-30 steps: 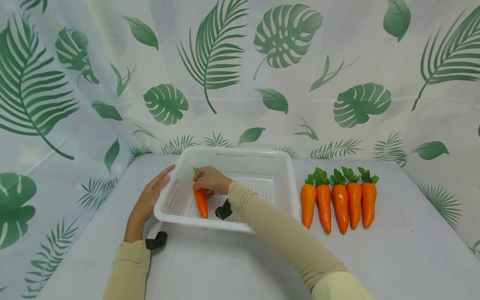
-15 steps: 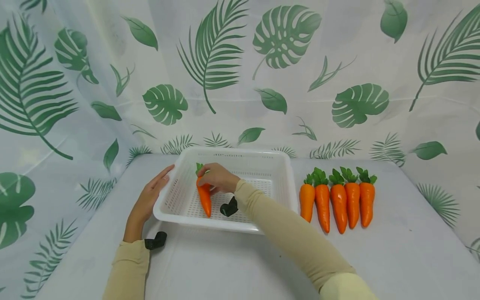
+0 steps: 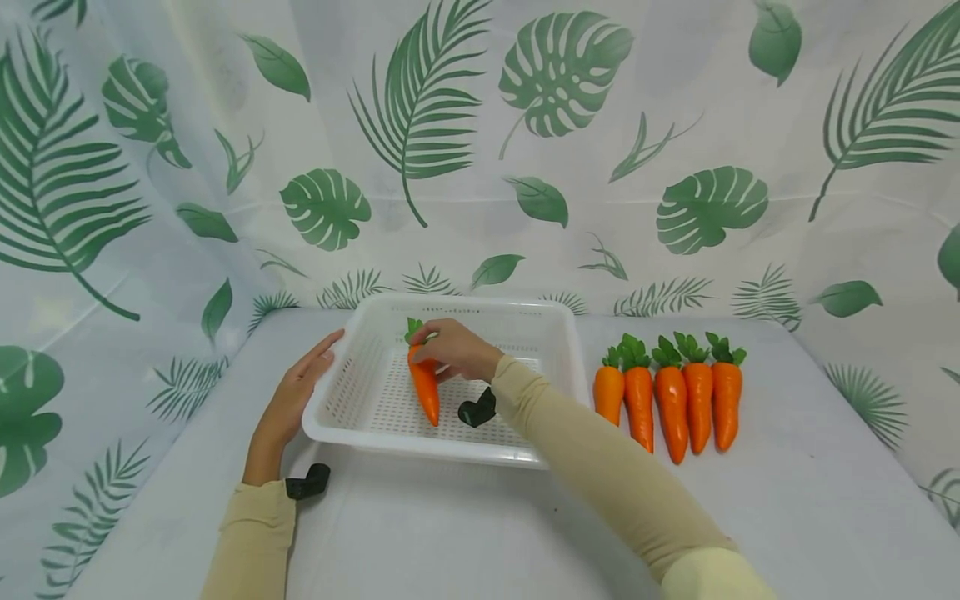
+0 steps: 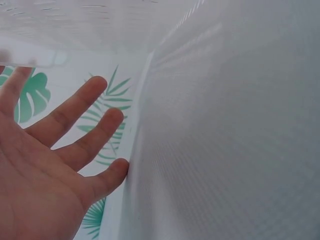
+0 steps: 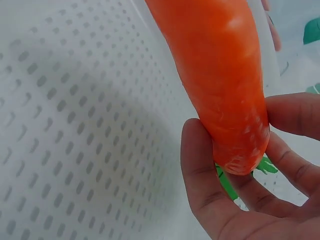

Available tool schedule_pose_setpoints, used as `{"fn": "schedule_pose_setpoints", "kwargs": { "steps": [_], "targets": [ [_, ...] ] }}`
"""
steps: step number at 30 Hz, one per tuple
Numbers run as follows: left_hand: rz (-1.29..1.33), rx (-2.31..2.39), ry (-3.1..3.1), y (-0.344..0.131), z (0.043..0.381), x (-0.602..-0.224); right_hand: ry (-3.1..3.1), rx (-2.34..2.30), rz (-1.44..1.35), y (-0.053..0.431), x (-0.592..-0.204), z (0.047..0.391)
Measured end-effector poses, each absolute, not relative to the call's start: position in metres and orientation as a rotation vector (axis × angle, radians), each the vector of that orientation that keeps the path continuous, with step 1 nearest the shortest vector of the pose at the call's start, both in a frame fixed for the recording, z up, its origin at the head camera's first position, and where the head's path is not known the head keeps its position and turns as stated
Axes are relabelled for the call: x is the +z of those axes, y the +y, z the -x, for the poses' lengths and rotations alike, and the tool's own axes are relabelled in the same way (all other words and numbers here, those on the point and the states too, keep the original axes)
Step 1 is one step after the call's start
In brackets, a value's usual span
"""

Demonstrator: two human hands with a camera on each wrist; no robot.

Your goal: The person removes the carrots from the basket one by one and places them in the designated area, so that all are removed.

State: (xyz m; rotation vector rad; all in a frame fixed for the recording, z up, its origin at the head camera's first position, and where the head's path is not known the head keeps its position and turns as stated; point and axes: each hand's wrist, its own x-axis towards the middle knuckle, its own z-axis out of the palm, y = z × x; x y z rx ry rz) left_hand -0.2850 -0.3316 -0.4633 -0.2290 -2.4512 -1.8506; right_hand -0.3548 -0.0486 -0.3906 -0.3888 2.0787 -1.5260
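My right hand pinches an orange carrot by its thick upper end, inside a white perforated plastic basket. In the right wrist view the thumb and fingers press on both sides of the carrot, with its green leaves behind them. The carrot's tip points toward the basket's near side. At the basket's left side is my left hand, fingers straight and touching the rim. Its spread fingers show below the rim in the left wrist view, beside the white tabletop.
Several carrots with leafy green tops lie in a row on the white table, right of the basket. My right sleeve passes over the basket's near right corner. A leaf-patterned curtain hangs behind and at both sides.
The right hand has moved right, away from the basket's left wall, carrying the carrot with it. The left hand stays at the rim. The head view has shifted slightly.
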Motion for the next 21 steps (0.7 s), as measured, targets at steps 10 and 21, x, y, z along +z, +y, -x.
{"fn": "schedule_pose_setpoints", "kwargs": {
  "steps": [10, 21],
  "targets": [
    [0.241, -1.850, -2.448, -0.330, 0.285, -0.463, 2.076, -1.559, 0.380, -0.026, -0.387, 0.356],
    [0.242, -1.864, -2.439, -0.329, 0.283, -0.460, 2.085, -1.626, 0.295, -0.006, -0.386, 0.358]
  ]
}}
